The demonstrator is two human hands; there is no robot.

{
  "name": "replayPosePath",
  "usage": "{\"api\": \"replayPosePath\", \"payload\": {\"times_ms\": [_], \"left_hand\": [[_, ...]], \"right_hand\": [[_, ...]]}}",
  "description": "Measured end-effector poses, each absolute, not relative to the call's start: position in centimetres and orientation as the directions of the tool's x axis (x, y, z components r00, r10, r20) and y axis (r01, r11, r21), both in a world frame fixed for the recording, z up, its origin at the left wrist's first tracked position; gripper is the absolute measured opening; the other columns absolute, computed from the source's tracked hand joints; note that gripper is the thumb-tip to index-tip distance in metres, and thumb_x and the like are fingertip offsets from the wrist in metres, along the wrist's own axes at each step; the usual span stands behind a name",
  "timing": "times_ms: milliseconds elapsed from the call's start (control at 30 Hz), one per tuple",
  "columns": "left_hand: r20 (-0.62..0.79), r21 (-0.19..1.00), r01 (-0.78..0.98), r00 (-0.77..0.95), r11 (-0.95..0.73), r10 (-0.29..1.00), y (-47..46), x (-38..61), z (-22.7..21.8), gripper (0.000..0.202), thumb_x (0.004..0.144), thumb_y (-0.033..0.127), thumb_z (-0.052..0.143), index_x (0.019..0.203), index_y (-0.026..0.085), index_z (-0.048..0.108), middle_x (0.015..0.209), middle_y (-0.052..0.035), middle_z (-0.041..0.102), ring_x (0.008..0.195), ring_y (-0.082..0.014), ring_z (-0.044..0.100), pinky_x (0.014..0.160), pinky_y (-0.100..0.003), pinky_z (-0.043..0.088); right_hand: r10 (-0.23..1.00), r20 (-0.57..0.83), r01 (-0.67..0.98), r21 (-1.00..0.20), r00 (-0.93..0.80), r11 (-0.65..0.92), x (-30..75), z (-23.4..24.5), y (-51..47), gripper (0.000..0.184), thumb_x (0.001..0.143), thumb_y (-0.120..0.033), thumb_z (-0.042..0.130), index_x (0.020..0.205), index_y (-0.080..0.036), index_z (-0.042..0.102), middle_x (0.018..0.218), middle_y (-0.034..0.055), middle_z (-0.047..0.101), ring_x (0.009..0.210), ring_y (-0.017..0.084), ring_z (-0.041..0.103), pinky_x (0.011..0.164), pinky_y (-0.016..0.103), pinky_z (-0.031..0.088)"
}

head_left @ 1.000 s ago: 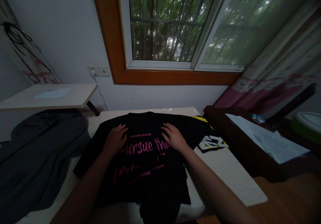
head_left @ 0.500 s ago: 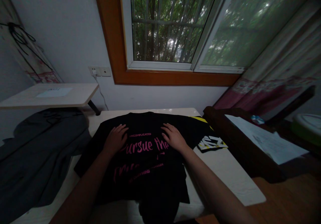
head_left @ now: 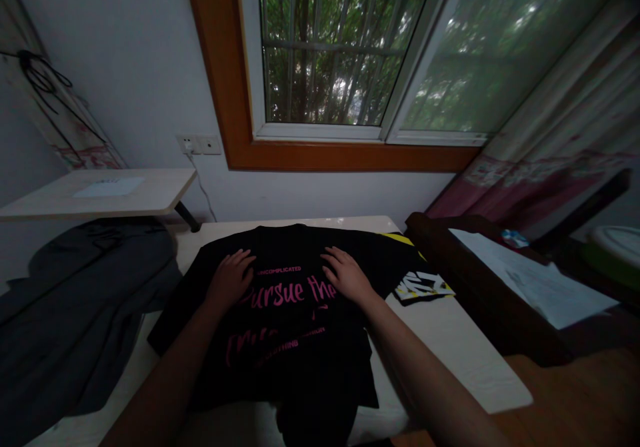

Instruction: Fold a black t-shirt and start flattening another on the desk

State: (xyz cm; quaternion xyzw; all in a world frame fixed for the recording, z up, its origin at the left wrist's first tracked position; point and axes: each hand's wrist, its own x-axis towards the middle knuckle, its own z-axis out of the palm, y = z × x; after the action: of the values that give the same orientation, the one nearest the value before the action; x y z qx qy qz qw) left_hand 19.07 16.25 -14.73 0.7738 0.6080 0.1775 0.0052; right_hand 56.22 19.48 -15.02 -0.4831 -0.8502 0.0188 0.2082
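Observation:
A black T-shirt [head_left: 280, 327] with pink lettering lies spread on a white table [head_left: 450, 340], its lower part hanging over the near edge. My left hand [head_left: 230, 279] rests flat on the shirt's chest, left of the lettering, fingers stretched out. My right hand [head_left: 346, 275] lies flat on the shirt to the right of the lettering, fingers also stretched out. Neither hand holds anything.
A black, yellow and white garment [head_left: 423, 283] pokes out from under the shirt's right side. Dark grey cloth [head_left: 75, 313] lies at the left under a small light shelf [head_left: 95, 193]. A dark wooden desk [head_left: 480, 280] with papers [head_left: 535, 277] stands at the right, below a window [head_left: 340, 47].

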Motion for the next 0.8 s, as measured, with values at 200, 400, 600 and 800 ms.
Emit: {"api": "replayPosePath", "payload": {"times_ms": [200, 400, 600, 800], "left_hand": [[0.267, 0.216, 0.937, 0.215, -0.276, 0.939, 16.32, 18.97, -14.84, 0.043, 0.097, 0.032, 0.043, 0.134, 0.023, 0.064, 0.149, -0.0076, 0.056, 0.143, -0.029, 0.046, 0.12, -0.054, 0.034], [0.263, 0.208, 0.94, 0.214, -0.272, 0.941, 16.39, 18.82, -15.1, 0.044, 0.098, 0.033, 0.042, 0.135, 0.022, 0.063, 0.15, -0.0068, 0.055, 0.144, -0.0284, 0.045, 0.121, -0.053, 0.033], [0.265, 0.213, 0.939, 0.209, -0.269, 0.941, 16.42, 18.77, -15.22, 0.043, 0.098, 0.033, 0.042, 0.134, 0.023, 0.063, 0.15, -0.0064, 0.055, 0.144, -0.0283, 0.045, 0.121, -0.053, 0.033], [0.269, 0.224, 0.936, 0.208, -0.271, 0.94, 16.31, 18.87, -15.0, 0.042, 0.097, 0.033, 0.043, 0.133, 0.023, 0.064, 0.149, -0.0064, 0.056, 0.143, -0.028, 0.045, 0.121, -0.053, 0.033]], "right_hand": [[0.835, 0.326, 0.818, -0.233, -0.444, 0.526, 56.19, -14.86, 19.39, 0.041, 0.099, -0.036, 0.052, 0.137, -0.022, 0.061, 0.15, 0.0104, 0.053, 0.143, 0.029, 0.044, 0.12, 0.051, 0.036], [0.826, 0.348, 0.815, -0.227, -0.444, 0.534, 56.18, -14.9, 19.37, 0.04, 0.1, -0.036, 0.052, 0.135, -0.022, 0.063, 0.148, 0.0102, 0.055, 0.141, 0.029, 0.046, 0.119, 0.051, 0.037], [0.829, 0.34, 0.815, -0.229, -0.445, 0.532, 56.17, -14.85, 19.43, 0.04, 0.099, -0.036, 0.052, 0.136, -0.023, 0.062, 0.148, 0.0101, 0.055, 0.142, 0.029, 0.046, 0.119, 0.051, 0.038], [0.828, 0.342, 0.811, -0.237, -0.445, 0.534, 56.22, -14.92, 19.45, 0.041, 0.099, -0.036, 0.052, 0.136, -0.024, 0.062, 0.148, 0.0097, 0.055, 0.142, 0.029, 0.045, 0.118, 0.052, 0.038]]}}
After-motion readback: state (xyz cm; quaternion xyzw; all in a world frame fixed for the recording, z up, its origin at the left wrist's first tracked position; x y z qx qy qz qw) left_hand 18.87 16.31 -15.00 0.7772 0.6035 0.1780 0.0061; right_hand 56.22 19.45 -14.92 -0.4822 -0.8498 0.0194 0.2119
